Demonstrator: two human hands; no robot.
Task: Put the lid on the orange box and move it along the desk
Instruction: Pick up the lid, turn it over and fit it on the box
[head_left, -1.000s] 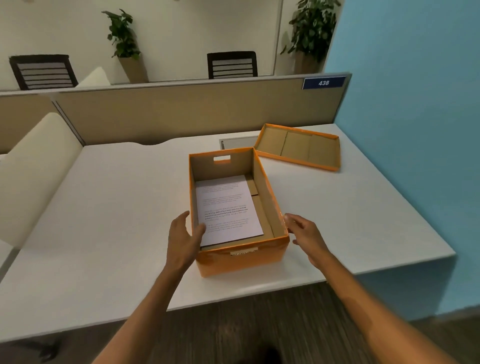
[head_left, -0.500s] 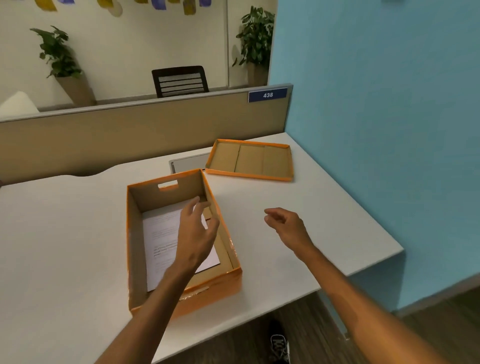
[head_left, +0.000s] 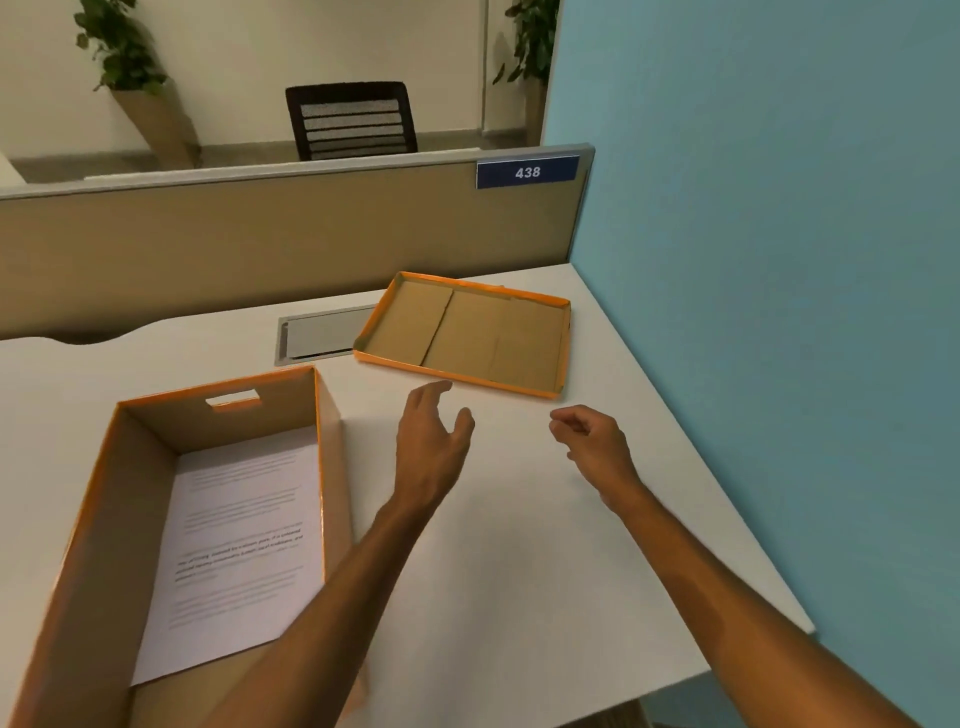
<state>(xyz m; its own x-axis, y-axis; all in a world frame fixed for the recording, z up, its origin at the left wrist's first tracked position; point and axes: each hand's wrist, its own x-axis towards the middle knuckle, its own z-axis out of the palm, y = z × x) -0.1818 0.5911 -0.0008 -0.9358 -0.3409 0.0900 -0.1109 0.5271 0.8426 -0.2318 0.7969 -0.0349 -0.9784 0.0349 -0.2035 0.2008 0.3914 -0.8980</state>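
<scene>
The orange box (head_left: 332, 467) stands open at the lower left of the white desk (head_left: 519, 571), with a printed sheet (head_left: 244, 545) lying inside. Its lid (head_left: 467, 335) rests upside down at the far right corner of the desk, brown inside facing up. My left hand (head_left: 431, 447) hovers just short of the lid's near edge, fingers spread and holding nothing. My right hand (head_left: 592, 441) floats to the right of it, below the lid's near right corner, fingers loosely curled and apart, also holding nothing. Neither hand touches the lid.
A grey cable hatch (head_left: 322, 335) is set into the desk just left of the lid. A beige partition (head_left: 260, 244) with a blue "438" plate (head_left: 527, 172) closes the back. A blue wall (head_left: 753, 312) runs along the desk's right edge.
Both hands left the box and moved forward and right toward the lid. The view swung right, so the box now sits lower left.
</scene>
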